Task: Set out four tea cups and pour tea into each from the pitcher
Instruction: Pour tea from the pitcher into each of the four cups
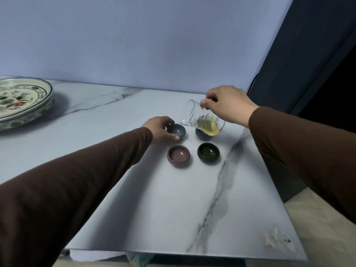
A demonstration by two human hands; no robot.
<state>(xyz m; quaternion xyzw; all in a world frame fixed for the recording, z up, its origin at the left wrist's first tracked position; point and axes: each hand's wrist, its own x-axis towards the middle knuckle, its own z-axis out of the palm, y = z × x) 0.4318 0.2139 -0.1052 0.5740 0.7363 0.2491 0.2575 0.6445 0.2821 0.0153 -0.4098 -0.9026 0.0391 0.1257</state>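
Note:
Several small tea cups stand in a square on the marble table [134,199]. A grey-blue cup [176,130] is at the back left, with my left hand [160,129] curled around its left side. A dark blue cup [202,135] at the back right is partly hidden behind the glass pitcher [204,120]. My right hand [224,104] grips the pitcher by its handle and tips it left, spout over the grey-blue cup. Yellow tea sits in the pitcher's low side. In front stand a mauve cup [178,156] and a dark green cup [208,152].
A large painted ceramic dish [21,101] sits at the table's far left by the wall. The table's right edge runs close beside the cups, with a dark curtain [300,64] beyond it. The front edge drops to the floor.

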